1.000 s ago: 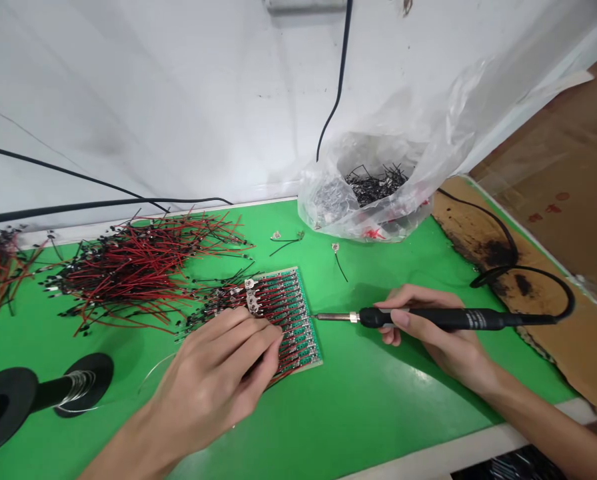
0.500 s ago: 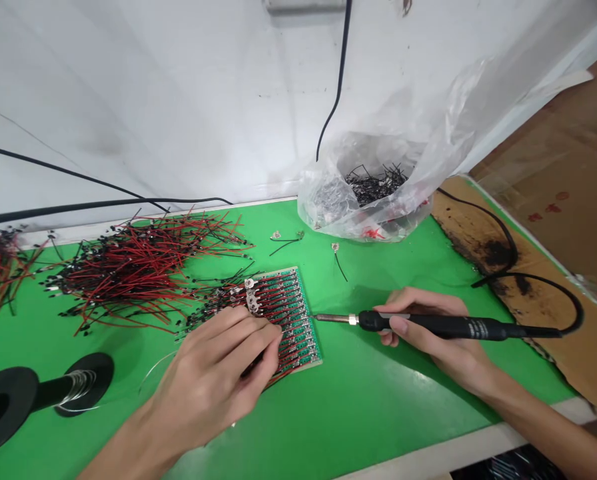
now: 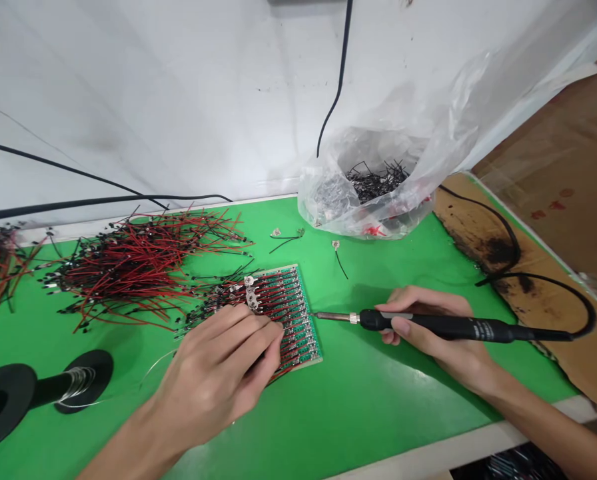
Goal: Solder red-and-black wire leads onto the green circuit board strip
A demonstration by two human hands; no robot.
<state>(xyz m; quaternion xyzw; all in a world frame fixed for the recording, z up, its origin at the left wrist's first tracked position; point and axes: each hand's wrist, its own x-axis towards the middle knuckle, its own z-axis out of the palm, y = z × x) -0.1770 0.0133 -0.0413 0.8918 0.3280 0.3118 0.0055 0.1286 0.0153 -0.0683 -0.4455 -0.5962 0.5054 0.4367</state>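
Two hands, left hand (image 3: 213, 373) spread over wires (image 3: 273, 293) on a green circuit board (image 3: 311, 347), right hand (image 3: 428, 340) pinching a soldering iron (image 3: 458, 327)

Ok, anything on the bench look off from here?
Yes: the cardboard right of the green mat has black scorch marks, which look like burns, close to the soldering iron.

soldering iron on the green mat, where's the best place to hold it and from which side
Grip the soldering iron by its black handle near the front end, as the right hand does, coming from the near right. The metal tip points left toward the circuit board, so keep clear of it, and the cord leaves the rear end.
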